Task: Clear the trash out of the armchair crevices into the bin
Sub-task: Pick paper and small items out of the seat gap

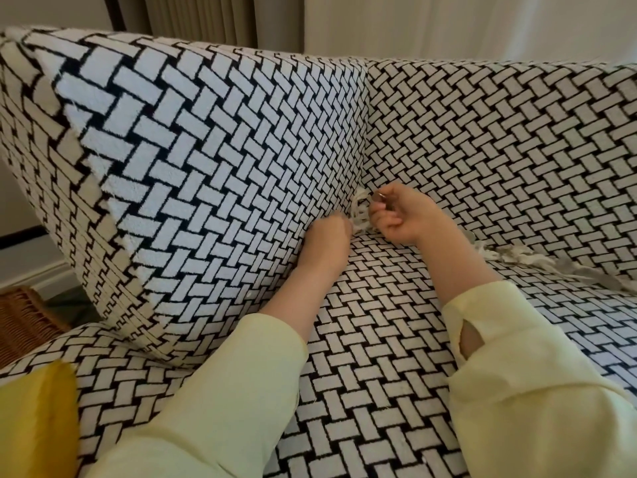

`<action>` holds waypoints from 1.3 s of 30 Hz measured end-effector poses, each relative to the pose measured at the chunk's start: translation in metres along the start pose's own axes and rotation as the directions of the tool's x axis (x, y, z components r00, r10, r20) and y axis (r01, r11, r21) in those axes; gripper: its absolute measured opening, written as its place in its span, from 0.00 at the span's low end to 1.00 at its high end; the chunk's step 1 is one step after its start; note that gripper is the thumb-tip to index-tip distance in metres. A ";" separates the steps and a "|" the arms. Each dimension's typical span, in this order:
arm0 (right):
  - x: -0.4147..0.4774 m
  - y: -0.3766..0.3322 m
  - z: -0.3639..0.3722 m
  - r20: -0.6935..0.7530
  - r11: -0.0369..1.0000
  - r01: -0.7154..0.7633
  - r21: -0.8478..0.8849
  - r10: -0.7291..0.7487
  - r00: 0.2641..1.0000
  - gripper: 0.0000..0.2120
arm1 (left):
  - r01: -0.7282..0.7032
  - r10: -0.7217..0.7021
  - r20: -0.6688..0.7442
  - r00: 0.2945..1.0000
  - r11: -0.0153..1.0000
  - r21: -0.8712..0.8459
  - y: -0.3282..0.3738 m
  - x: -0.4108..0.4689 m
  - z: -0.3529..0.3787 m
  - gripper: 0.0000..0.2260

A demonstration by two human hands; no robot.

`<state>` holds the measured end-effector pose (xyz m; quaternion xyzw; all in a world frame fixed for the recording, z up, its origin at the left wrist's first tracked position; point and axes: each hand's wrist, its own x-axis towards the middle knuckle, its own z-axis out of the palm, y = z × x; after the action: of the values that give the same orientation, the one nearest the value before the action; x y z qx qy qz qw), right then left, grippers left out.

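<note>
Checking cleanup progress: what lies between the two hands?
In the head view, a clump of white scraps sits in the armchair corner crevice, between the left hand and right hand.

Both arms wear long, loose sleeves of pale yellow cloth. The left sleeve (224,391) and the right sleeve (517,357) each end in a plain cuff well behind the wrist, leaving the forearm bare up to the left hand (327,232) and the right hand (400,215). The right sleeve has a narrow slit (467,339) just behind its cuff edge. On a right-hand finger sits what may be a thin metal ring (379,194) — too small to tell surely.
</note>
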<state>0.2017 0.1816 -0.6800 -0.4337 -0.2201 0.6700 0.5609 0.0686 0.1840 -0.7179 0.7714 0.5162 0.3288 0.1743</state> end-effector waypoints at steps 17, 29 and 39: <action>-0.037 -0.013 0.064 0.084 0.202 0.086 -0.976 -0.017 0.996 0.16 | 0.527 -0.240 0.656 0.715 -0.430 -0.733 0.012 0.003 -0.019 0.12; 0.026 0.019 -0.002 0.038 -0.092 -0.025 -0.995 -0.624 0.780 0.12 | 0.538 -0.256 0.646 0.719 -0.384 -0.751 0.007 -0.001 -0.014 0.10; 0.038 0.025 0.003 0.036 -0.247 -0.158 -0.956 -0.632 0.774 0.10 | 0.534 -0.253 0.641 0.724 -0.382 -0.754 0.007 -0.002 -0.013 0.10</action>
<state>0.1856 0.2112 -0.7102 -0.7945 -0.5786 -0.0275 0.1823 0.0638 0.1784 -0.7051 0.1373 0.2973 0.4323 0.8402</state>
